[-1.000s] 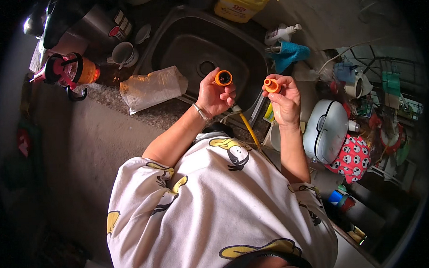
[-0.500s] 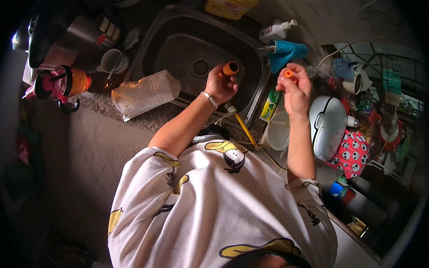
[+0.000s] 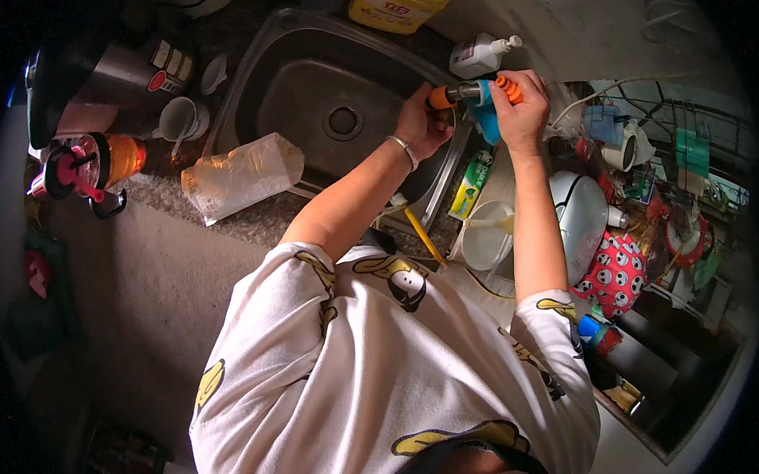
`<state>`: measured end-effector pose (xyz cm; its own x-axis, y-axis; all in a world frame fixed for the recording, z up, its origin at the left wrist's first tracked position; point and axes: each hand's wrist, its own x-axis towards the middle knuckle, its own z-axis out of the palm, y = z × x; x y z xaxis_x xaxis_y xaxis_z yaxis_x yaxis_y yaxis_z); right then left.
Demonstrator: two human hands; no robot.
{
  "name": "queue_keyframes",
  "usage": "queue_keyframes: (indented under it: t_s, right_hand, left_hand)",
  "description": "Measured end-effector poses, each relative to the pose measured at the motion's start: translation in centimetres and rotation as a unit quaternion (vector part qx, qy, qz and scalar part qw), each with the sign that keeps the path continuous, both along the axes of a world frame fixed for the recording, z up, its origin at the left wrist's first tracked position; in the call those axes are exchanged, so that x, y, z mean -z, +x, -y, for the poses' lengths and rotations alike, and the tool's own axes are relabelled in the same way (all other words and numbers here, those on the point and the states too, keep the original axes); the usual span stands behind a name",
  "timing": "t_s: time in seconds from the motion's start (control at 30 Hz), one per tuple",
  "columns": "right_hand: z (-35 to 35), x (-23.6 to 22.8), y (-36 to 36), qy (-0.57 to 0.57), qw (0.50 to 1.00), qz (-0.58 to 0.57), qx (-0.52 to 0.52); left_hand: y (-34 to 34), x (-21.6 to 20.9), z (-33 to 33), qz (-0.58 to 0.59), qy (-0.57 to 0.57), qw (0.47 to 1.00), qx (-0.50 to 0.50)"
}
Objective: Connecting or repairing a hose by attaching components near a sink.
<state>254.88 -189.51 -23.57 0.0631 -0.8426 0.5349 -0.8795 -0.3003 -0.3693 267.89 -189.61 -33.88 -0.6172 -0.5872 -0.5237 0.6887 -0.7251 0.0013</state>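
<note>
At the right side of the sink (image 3: 287, 90), my left hand (image 3: 420, 123) grips an orange cylindrical hose connector (image 3: 440, 99). The connector meets the end of the metal faucet (image 3: 468, 90); whether it sits around the spout I cannot tell. My right hand (image 3: 523, 119) is closed on a smaller orange hose fitting (image 3: 510, 90), just right of the faucet. A blue cloth (image 3: 487, 127) hangs by the faucet, partly covered by that hand.
A white pump bottle (image 3: 476, 56) and a yellow jug (image 3: 401, 6) stand behind the sink. Left of it lie a crumpled clear bag (image 3: 244, 175) and a white mug (image 3: 183, 118). A green-yellow box (image 3: 471, 184) and white container (image 3: 485, 233) sit near my right forearm.
My left hand has moved right and up, bringing the larger connector to the faucet. My right hand has risen slightly beside it, with the smaller fitting now turned sideways.
</note>
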Motion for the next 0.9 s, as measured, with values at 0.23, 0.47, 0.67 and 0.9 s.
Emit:
queue_keyframes:
  t_s: [0.23,0.47,0.67,0.9]
  right_hand:
    - [0.1,0.3,0.3,0.014,0.998,0.060,-0.029]
    - [0.1,0.6,0.4,0.025,0.998,0.061,-0.025]
    - [-0.1,0.6,0.2,0.002,0.991,0.129,-0.024]
    - [-7.8,3.5,4.8,0.133,0.947,0.290,-0.030]
  left_hand:
    - [-0.3,1.9,0.0,-0.046,-0.028,0.998,-0.015]
    - [0.9,3.9,1.2,0.267,-0.139,0.952,-0.048]
    - [3.5,-0.6,1.0,0.506,-0.573,0.643,0.037]
    - [3.8,-1.2,-2.2,0.277,-0.229,0.931,-0.060]
